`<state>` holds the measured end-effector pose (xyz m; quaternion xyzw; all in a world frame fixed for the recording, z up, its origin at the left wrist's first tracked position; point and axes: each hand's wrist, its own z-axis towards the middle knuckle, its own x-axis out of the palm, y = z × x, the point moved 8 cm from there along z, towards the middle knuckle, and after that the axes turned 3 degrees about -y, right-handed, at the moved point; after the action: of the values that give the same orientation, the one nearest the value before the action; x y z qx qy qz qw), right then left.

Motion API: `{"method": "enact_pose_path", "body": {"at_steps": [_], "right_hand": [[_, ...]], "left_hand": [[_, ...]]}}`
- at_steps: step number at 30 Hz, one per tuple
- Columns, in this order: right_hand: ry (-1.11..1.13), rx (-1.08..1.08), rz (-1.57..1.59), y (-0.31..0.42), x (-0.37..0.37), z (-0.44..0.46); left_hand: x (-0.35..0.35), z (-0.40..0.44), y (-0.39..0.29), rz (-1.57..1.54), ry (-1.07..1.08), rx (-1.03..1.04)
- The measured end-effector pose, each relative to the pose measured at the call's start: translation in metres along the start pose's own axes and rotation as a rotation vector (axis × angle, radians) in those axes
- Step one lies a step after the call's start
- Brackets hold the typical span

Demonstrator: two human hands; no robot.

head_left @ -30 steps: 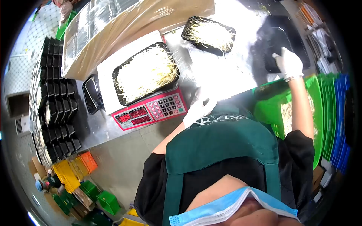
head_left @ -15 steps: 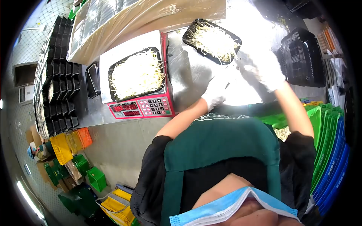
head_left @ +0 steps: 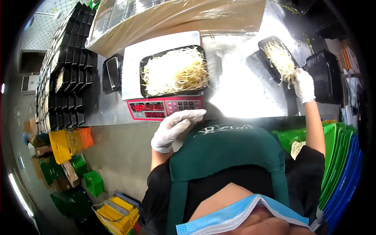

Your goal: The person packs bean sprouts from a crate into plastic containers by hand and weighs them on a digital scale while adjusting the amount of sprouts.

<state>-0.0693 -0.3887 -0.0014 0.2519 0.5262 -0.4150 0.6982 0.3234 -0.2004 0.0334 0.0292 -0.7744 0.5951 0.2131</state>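
Observation:
A black tray heaped with pale sprouts lies on the white plate of a scale with a red keypad front. My left hand, in a white glove, is in front of the keypad, its fingers together; anything between them is hidden. At the right, my gloved right hand closes on the near end of a smaller black tray of sprouts, which stands at a slant on the metal table. A stack of black trays is just right of that hand.
Tall stacks of black trays line the table's left end, near a small black tray. Plastic-wrapped goods are along the back. Green crates and blue crates stand at the lower right.
The smaller sprout tray has moved right and turned, with my right hand now at its end. My left hand has moved left to the scale's front. The view has shifted.

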Motion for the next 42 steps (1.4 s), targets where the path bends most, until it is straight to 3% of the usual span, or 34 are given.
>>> {"method": "enact_pose_path", "body": {"at_steps": [1, 2, 3, 4, 5, 6, 7, 8, 10, 12, 13, 14, 15, 18, 19, 20, 22, 27, 28, 30, 32, 35, 36, 37, 38, 40, 42], "right_hand": [[-0.149, 0.049, 0.010, 0.013, -0.028, 0.004], [-0.139, 0.127, -0.060, 0.011, -0.032, 0.005], [-0.231, 0.151, -0.068, 0.015, -0.038, 0.011], [-0.322, 0.176, -0.077, 0.022, -0.048, 0.019], [-0.334, 0.173, -0.082, 0.038, -0.053, 0.036], [-0.330, 0.177, 0.051, 0.064, -0.063, 0.062], [-0.324, 0.182, 0.185, 0.079, -0.067, 0.085], [-0.294, 0.186, 0.146, 0.084, -0.050, 0.110], [-0.444, -0.005, 0.225, 0.109, -0.052, 0.165], [-0.454, 0.052, 0.177, 0.101, -0.049, 0.216], [-0.460, 0.114, 0.128, 0.089, -0.043, 0.238], [-0.465, 0.178, 0.079, 0.080, -0.041, 0.253], [-0.474, 0.172, 0.075, 0.074, -0.039, 0.261], [-0.136, 0.227, 0.011, 0.062, -0.022, 0.290], [-0.105, 0.228, 0.000, 0.061, -0.022, 0.294], [-0.074, 0.229, -0.007, 0.060, -0.021, 0.297], [-0.011, 0.238, 0.031, 0.057, -0.020, 0.298], [0.102, 0.243, 0.128, 0.046, -0.011, 0.296], [0.026, 0.184, 0.091, 0.041, -0.004, 0.297], [0.082, 0.206, 0.052, 0.033, -0.002, 0.295], [0.010, 0.211, 0.108, 0.011, 0.001, 0.290], [0.117, 0.282, 0.087, -0.040, 0.016, 0.278], [-0.021, 0.232, 0.158, -0.066, 0.024, 0.271], [0.018, 0.270, 0.154, -0.068, 0.019, 0.264], [0.234, 0.367, -0.042, -0.078, 0.023, 0.260], [0.157, 0.337, -0.143, -0.065, 0.006, 0.247], [-0.129, 0.130, -0.152, -0.027, -0.027, 0.225]], "left_hand": [[-0.016, -0.014, -0.009, -0.008, 0.045, 0.084], [-0.033, -0.026, -0.029, 0.127, 0.026, 0.128], [-0.050, -0.037, -0.059, 0.308, -0.083, 0.268], [-0.082, -0.052, -0.074, 0.473, -0.370, 0.266], [-0.135, -0.064, -0.070, 0.282, -0.507, 0.414], [-0.181, -0.073, -0.073, 0.302, -0.695, 0.469], [-0.189, -0.076, -0.097, 0.652, -1.001, 0.466], [-0.225, -0.075, -0.088, 0.856, -1.062, 0.462], [-0.273, -0.060, -0.056, 0.830, -1.055, 0.260], [-0.272, -0.041, -0.044, 1.093, -0.931, 0.220], [-0.263, -0.041, -0.044, 1.117, -1.018, 0.397], [-0.268, -0.036, -0.038, 0.938, -0.944, 0.256], [-0.272, -0.036, -0.033, 0.795, -0.953, 0.295], [-0.294, -0.028, -0.010, 0.538, -0.983, 0.401], [-0.290, -0.024, -0.008, 0.391, -0.868, 0.265], [-0.290, -0.025, -0.007, 0.390, -0.882, 0.267], [-0.288, -0.020, -0.003, 0.105, -0.841, 0.232], [-0.268, -0.027, -0.001, 0.318, -0.953, 0.183], [-0.257, -0.027, -0.005, 0.220, -0.941, 0.154], [-0.265, -0.030, 0.003, 0.208, -0.988, 0.189], [-0.271, -0.027, 0.007, 0.165, -0.908, 0.188], [-0.258, -0.023, -0.016, 0.244, -0.762, 0.103], [-0.251, -0.022, -0.024, 0.197, -0.755, 0.054], [-0.259, -0.011, -0.014, -0.005, -0.655, 0.053], [-0.253, -0.010, -0.025, -0.038, -0.727, 0.052], [-0.255, 0.002, -0.025, -0.131, -0.648, 0.169], [-0.260, 0.006, -0.021, -0.079, -0.591, 0.145]]}}
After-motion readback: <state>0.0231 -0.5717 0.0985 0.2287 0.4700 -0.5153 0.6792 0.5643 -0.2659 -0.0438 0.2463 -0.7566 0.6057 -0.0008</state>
